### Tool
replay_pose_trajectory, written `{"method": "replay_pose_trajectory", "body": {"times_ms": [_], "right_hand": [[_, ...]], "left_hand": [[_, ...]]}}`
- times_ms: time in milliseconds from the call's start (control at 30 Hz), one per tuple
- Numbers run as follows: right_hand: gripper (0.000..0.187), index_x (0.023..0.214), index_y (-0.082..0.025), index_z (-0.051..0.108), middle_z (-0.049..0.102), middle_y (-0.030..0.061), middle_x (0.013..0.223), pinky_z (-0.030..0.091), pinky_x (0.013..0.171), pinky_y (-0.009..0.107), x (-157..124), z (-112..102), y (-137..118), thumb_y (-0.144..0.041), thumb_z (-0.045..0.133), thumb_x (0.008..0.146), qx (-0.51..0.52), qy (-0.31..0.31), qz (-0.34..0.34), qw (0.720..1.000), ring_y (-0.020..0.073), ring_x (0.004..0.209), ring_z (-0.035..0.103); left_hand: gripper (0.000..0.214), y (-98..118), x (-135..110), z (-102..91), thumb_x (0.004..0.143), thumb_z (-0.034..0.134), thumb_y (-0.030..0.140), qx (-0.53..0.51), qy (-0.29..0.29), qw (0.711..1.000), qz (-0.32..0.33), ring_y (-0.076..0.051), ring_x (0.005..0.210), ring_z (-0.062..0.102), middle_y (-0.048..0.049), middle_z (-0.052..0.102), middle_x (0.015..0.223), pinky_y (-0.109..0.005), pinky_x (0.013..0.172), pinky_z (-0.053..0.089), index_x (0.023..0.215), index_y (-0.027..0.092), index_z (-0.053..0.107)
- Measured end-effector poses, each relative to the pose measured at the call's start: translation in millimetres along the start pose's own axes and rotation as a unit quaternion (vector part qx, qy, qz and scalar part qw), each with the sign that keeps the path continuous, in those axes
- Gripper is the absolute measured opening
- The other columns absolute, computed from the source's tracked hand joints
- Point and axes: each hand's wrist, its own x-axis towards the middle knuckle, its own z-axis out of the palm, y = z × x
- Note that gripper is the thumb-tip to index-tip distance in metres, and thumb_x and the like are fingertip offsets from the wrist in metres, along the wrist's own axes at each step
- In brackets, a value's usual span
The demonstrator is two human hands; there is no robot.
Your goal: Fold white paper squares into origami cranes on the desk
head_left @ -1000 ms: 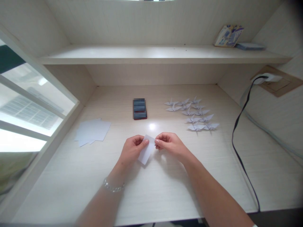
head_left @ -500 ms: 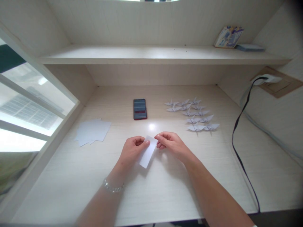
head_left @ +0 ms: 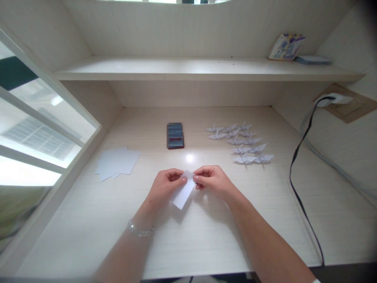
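Observation:
A folded piece of white paper (head_left: 183, 195), a narrow strip in shape, is held tilted above the desk between my two hands. My left hand (head_left: 166, 186) pinches its upper left edge, thumb on top and fingers behind. At the upper right corner, my right hand (head_left: 212, 179) grips the paper between thumb and fingers. The fingertips behind the sheet are partly hidden. Several white paper cranes (head_left: 242, 150) stand in rows to the right, beyond my right hand. Loose white paper sheets (head_left: 119, 162) lie overlapping on the left.
A dark phone-like rectangle (head_left: 175, 136), its face pixelated, lies at the back middle of the desk (head_left: 88, 228). A black cord (head_left: 291, 173) runs from the wall socket (head_left: 347, 103) down the right side. Above, a shelf (head_left: 176, 65) carries a small box (head_left: 285, 47).
My right thumb has come onto the paper's upper right corner and now pinches it. The paper's top corner bends a little. The view has shifted slightly.

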Motion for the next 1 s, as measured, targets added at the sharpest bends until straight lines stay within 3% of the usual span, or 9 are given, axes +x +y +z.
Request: {"method": "replay_pose_trajectory", "body": {"times_ms": [367,633,1000], "right_hand": [[0.028,0.088,-0.014,0.073,0.069,0.0054,0.062,0.052,0.06,0.028,-0.7,-2.8,1.9,-0.026,0.075,0.062,0.095,-0.04,0.001,0.995,0.0142,0.057,0.064],[0.028,0.085,-0.013,0.071,0.067,0.0064,0.073,0.05,0.06,0.026,-1.8,1.3,-0.9,-0.037,0.068,0.071,0.026,-0.045,-0.008,0.999,0.0138,0.062,0.062],[0.026,0.082,-0.013,0.071,0.067,0.0055,0.068,0.047,0.058,0.026,0.0,1.5,2.2,-0.034,0.071,0.067,-0.021,-0.03,-0.004,0.999,0.0135,0.058,0.059]], "left_hand": [[0.012,3.5,-2.9,-2.6,0.068,0.07,0.024,-0.026,0.025,0.999,0.02,-0.011,0.06,0.057,-0.0043,0.069,0.072,-0.02,0.051,0.039,0.075,0.015,0.071],[0.012,3.2,-3.7,-2.5,0.072,0.065,0.025,0.095,0.007,0.993,0.062,-0.011,0.059,0.057,-0.0038,0.069,0.07,-0.019,0.05,0.039,0.075,0.016,0.072],[0.017,2.0,-2.5,-5.6,0.072,0.064,0.028,0.095,-0.003,0.994,0.06,-0.016,0.067,0.063,-0.0075,0.07,0.078,-0.024,0.057,0.047,0.081,0.014,0.07]]}}
